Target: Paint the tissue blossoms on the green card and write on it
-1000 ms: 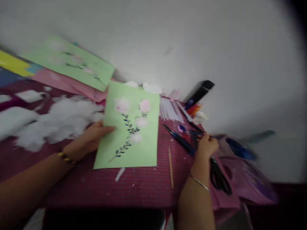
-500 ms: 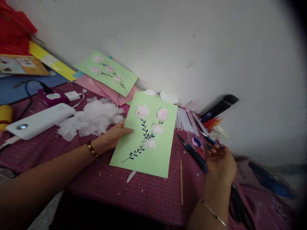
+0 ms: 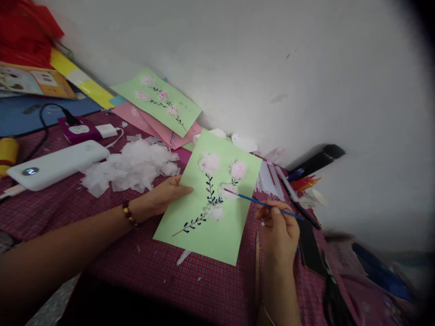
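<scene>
My left hand (image 3: 166, 194) grips the left edge of a light green card (image 3: 217, 242), thumb on top, holding it tilted above the table. On the card are several fluffy pale pink flowers (image 3: 210, 163) and a stem with dark blue leaves (image 3: 193, 223). My right hand (image 3: 279, 231) pinches a thin blue paintbrush (image 3: 258, 202), its tip at the middle flower on the right side; whether it touches cannot be made out. Partly behind my right wrist lies a wooden stick (image 3: 257, 267) on the table.
White tissue scraps (image 3: 136, 163) are heaped left of the card, beside a white power bank (image 3: 61, 164) and a purple socket adapter (image 3: 79, 129). A similar green card (image 3: 159, 102) leans at the wall. Scissors (image 3: 335, 294) and a dark phone-like slab (image 3: 311, 246) lie right.
My right hand has come left from the paint area, bringing the paintbrush tip over the card's flower. My left hand still holds the card, which has shifted slightly in view.
</scene>
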`<state>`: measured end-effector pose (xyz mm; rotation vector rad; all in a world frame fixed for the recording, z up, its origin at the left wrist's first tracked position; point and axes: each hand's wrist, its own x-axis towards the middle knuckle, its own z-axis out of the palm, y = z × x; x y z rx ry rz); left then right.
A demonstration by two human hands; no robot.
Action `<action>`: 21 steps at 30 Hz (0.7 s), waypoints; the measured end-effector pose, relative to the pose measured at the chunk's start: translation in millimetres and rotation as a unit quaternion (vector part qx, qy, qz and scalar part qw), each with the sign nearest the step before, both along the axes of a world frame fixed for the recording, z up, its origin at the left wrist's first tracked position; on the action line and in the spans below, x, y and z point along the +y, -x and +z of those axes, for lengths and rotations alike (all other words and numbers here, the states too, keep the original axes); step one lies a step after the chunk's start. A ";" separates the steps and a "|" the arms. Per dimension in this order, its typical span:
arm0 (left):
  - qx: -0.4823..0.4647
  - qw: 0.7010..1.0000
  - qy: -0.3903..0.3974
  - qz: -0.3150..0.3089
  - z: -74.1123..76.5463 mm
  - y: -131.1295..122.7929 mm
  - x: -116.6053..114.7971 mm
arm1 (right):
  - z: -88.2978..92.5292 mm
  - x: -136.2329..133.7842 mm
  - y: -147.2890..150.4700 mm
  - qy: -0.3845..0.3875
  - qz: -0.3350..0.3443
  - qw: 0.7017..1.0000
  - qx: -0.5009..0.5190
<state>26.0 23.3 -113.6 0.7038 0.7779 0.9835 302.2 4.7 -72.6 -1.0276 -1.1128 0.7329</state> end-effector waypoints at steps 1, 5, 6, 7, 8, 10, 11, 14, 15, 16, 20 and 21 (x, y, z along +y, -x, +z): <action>-0.002 1.000 -0.003 0.001 -0.4 -0.1 0.0 | -0.4 -0.1 0.1 0.002 -0.007 1.000 -0.017; -0.007 1.000 -0.011 0.000 0.1 -0.1 0.7 | 0.5 -2.0 0.7 -0.004 -0.045 0.998 -0.051; -0.007 1.000 -0.011 0.001 0.6 -0.1 0.8 | 1.1 -2.6 0.7 -0.014 -0.056 0.997 -0.048; -0.006 1.000 -0.010 0.002 1.2 -0.1 0.8 | 1.4 -3.1 0.8 -0.024 -0.065 0.997 -0.045; -0.005 1.000 -0.009 0.004 1.8 -0.2 0.8 | 1.2 -3.5 1.1 -0.032 -0.069 0.996 -0.046; 0.000 1.000 -0.005 0.007 2.7 -0.4 0.4 | -0.8 -4.0 2.9 -0.033 -0.064 0.995 -0.064; 0.002 1.000 -0.003 0.007 2.9 -0.5 0.2 | -2.5 -4.2 4.5 -0.031 -0.061 0.995 -0.078; 0.008 1.000 0.002 0.011 2.8 -0.5 -0.1 | -6.2 -5.6 9.4 -0.032 -0.058 0.990 -0.128; 0.010 1.000 0.004 0.014 2.9 -0.4 0.1 | -5.8 -6.0 9.5 -0.032 -0.056 0.989 -0.136; 0.012 1.000 0.007 0.018 3.2 -0.1 0.5 | -4.3 -6.0 8.0 -0.032 -0.052 0.989 -0.133; 0.027 0.999 0.023 0.033 9.1 0.7 1.9 | 7.4 2.3 -19.7 -0.046 -0.103 0.993 -0.022; 0.033 0.998 0.029 0.033 11.5 0.5 1.6 | 9.6 6.4 -31.6 -0.052 -0.141 0.989 0.003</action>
